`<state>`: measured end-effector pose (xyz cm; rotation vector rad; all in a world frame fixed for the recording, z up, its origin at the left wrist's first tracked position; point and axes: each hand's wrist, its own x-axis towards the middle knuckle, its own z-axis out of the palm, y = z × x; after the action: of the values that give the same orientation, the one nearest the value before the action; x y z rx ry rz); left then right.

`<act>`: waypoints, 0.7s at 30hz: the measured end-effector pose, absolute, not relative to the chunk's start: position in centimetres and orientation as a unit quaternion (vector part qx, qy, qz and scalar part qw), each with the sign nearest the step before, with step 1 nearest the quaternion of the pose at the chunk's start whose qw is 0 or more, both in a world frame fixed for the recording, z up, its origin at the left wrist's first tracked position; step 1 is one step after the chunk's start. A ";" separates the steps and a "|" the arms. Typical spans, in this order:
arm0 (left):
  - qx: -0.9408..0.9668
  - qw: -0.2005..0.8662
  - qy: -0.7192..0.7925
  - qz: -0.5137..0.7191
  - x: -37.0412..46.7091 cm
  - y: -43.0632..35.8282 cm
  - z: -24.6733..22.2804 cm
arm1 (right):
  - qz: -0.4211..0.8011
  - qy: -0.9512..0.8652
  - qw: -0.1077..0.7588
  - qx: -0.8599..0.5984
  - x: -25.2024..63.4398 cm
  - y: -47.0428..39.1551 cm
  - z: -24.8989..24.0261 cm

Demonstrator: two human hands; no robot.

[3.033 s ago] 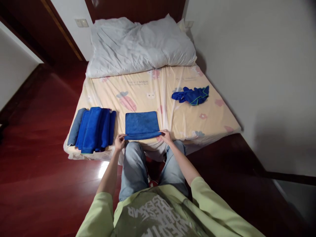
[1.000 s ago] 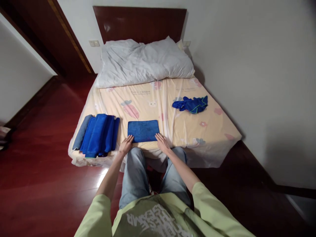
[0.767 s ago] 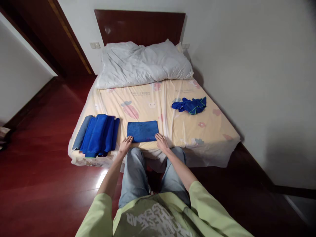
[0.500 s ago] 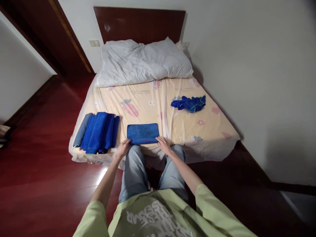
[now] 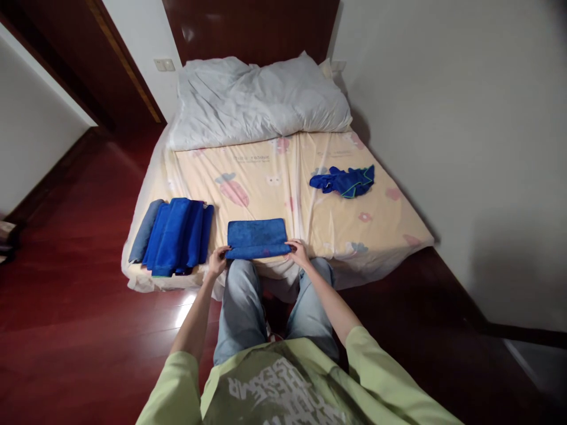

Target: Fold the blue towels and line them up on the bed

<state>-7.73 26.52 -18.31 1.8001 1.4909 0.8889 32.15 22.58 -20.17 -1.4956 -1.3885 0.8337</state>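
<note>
A blue towel (image 5: pixel 257 232) lies at the near edge of the bed, with its near side turned up into a narrow fold. My left hand (image 5: pixel 218 260) pinches the left end of that fold, fingers closed on it. At the opposite end, my right hand (image 5: pixel 298 252) has its fingers closed on the fold's right corner. Left of my left hand sits a row of rolled or folded blue towels (image 5: pixel 175 236), with a grey-blue one (image 5: pixel 146 231) at its outer side. A crumpled blue cloth with green edging (image 5: pixel 343 181) lies farther off on the right.
The bed (image 5: pixel 261 171) has a patterned yellow sheet. A bulky grey-white quilt (image 5: pixel 261 103) lies across its head, before a dark wooden headboard (image 5: pixel 248 29). A wall (image 5: pixel 443 118) borders the right side. My knees touch or nearly touch the bed's near edge.
Both hands have closed on the towel's near edge, and a raised fold now shows along it. My right hand has shifted slightly right. The view has tipped down a little.
</note>
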 end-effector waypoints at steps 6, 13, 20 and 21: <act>0.643 0.310 0.609 0.347 -7.3 27.5 -18.3 | 0.325 -0.551 0.459 -0.617 32.4 23.5 -20.4; 0.624 0.311 0.632 0.337 -7.2 27.8 -18.6 | 0.290 -0.537 0.437 -0.661 32.3 24.1 -21.1; 0.598 0.290 0.668 0.334 -6.5 28.0 -18.6 | 0.271 -0.517 0.447 -0.678 31.7 24.3 -21.1; 0.594 0.289 0.672 0.336 -6.4 28.0 -18.6 | 0.266 -0.510 0.448 -0.684 31.6 24.4 -21.0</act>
<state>-6.43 28.01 -18.60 1.5848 1.7931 0.8979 31.63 24.39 -21.02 -1.6933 -1.2612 0.6594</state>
